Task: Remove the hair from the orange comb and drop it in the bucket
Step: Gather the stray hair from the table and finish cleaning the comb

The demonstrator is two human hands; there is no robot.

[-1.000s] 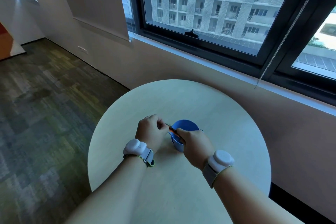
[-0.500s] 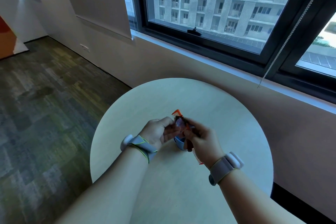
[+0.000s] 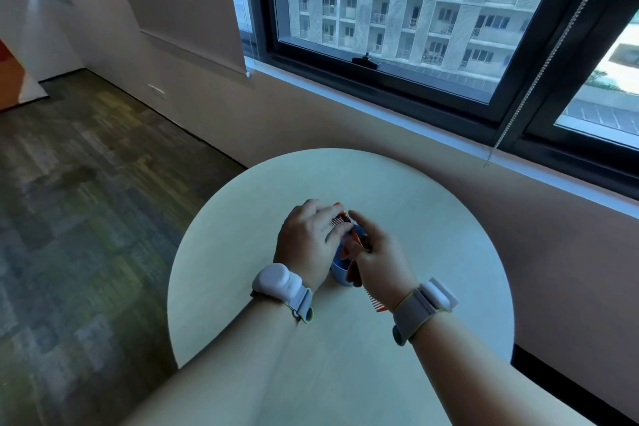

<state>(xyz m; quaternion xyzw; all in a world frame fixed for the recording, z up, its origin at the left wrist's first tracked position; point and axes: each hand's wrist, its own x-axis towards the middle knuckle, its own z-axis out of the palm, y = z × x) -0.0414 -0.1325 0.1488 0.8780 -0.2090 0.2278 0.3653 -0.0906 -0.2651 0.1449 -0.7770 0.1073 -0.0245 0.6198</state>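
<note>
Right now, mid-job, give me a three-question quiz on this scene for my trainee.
1. True or false: the orange comb lies flat on the round table, untouched.
2. Multiple choice: where is the blue bucket? A) on the floor B) on the table, under and between the two hands C) on the window sill
3. Fill in: the right hand grips the comb while the left hand works its fingers at the comb's far ____.

Key: 1 false, both hands hold it above the bucket; 2 B; 3 end.
</note>
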